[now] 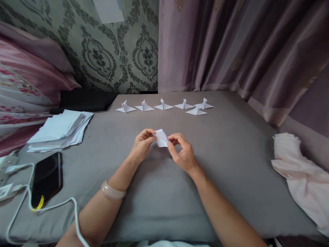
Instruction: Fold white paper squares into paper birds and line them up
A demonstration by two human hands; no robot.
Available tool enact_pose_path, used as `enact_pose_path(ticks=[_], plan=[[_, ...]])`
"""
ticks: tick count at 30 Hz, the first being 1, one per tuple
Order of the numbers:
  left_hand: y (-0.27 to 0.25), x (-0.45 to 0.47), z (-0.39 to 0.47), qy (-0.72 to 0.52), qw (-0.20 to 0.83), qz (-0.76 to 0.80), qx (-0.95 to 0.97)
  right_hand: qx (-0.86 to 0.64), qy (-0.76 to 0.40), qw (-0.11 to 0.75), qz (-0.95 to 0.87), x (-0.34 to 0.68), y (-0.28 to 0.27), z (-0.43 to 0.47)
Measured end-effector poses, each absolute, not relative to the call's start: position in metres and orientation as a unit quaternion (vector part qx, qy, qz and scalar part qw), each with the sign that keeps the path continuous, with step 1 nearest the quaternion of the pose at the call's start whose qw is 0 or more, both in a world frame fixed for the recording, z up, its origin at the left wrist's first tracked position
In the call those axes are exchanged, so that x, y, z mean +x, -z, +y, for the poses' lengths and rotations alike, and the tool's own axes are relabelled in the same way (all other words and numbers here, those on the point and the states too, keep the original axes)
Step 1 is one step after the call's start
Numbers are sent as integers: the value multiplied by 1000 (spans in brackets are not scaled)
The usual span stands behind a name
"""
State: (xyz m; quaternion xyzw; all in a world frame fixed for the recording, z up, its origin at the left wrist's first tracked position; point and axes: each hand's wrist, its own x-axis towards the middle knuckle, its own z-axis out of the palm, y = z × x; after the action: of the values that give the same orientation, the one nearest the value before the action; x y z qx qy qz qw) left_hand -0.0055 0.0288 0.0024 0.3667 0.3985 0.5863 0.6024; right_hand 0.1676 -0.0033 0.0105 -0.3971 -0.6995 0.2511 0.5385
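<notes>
A small folded piece of white paper (161, 138) is held between my two hands above the middle of the table. My left hand (142, 143) pinches its left edge between thumb and fingers. On the other side, my right hand (183, 151) grips the right edge with thumb and forefinger. Beyond the hands, several folded white paper figures with pointed wings stand in a row, among them a paper figure (162, 105) near the centre. One more paper figure (196, 111) sits a little in front of the row's right end.
At left lies a stack of white paper sheets (59, 128) beside a black flat item (84, 99). Nearer are a phone (48, 176), a white cable (58, 204) and a power strip (5, 171). Pale pink cloth (295, 164) lies at right. Curtains (231, 44) hang behind the grey-covered table (231, 154).
</notes>
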Motion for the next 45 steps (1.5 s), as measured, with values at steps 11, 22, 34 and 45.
enact_pose_path(ticks=[11, 22, 34, 45], plan=[[1, -5, 31, -587, 591, 415, 367, -424, -123, 439, -783, 172, -8, -4], [4, -5, 30, -577, 516, 449, 447, -484, -206, 436, -730, 168, -6, -6], [3, -5, 26, -561, 575, 387, 453, -459, -612, 412, -494, 173, -6, 2], [-4, -3, 24, -554, 603, 384, 426, -433, -638, 424, -475, 174, 0, 3]])
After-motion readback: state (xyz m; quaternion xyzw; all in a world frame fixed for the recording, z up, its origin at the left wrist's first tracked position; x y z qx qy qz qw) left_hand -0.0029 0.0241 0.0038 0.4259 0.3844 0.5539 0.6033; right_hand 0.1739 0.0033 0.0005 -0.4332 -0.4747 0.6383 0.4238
